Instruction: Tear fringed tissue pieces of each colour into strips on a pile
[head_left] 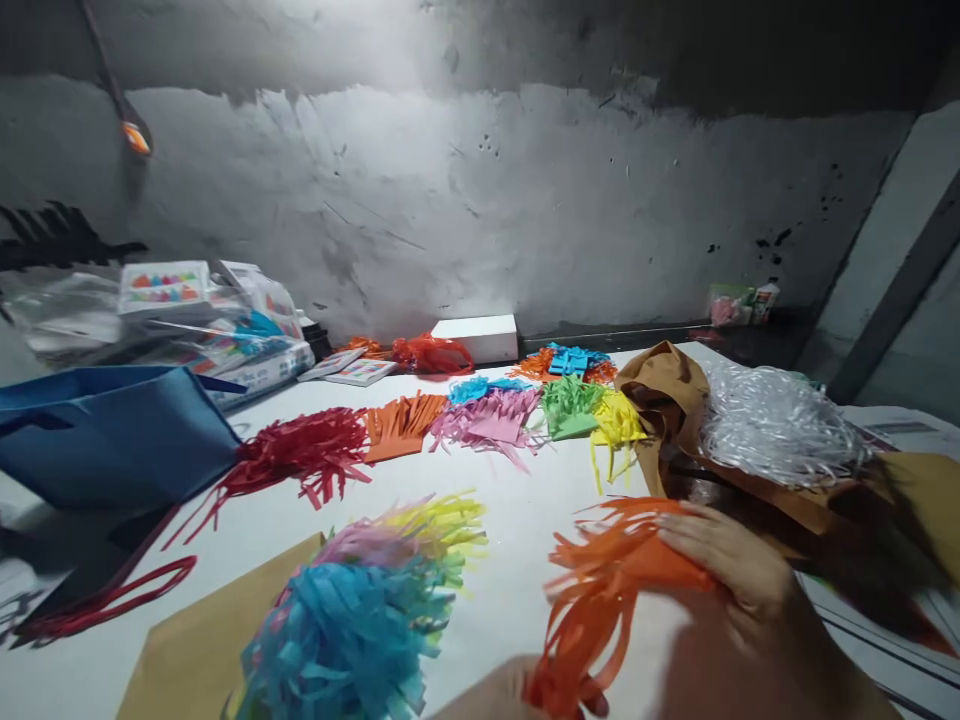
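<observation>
My right hand (739, 565) grips the uncut band of an orange fringed tissue-paper tassel sheet (619, 565) at the front right. At the bottom edge my left hand (517, 690) is closed around the hanging ends of its strips, partly cut off by the frame. Left of the hands lies a heap of fringed tissue paper (349, 625), blue in front with pink, yellow and green behind. It rests partly on a brown paper sheet (202, 625). Farther back runs a row of fringed pieces: dark red (304, 450), orange (405, 425), pink (491, 420), green (571, 408) and yellow (619, 420).
A blue gift bag (120, 435) lies on the left, with a red cord handle (112, 605) before it. Plastic packets (217, 330) are piled behind. A white box (476, 338) stands by the wall. White shredded strips (780, 425) sit on crumpled brown paper (664, 390) at right.
</observation>
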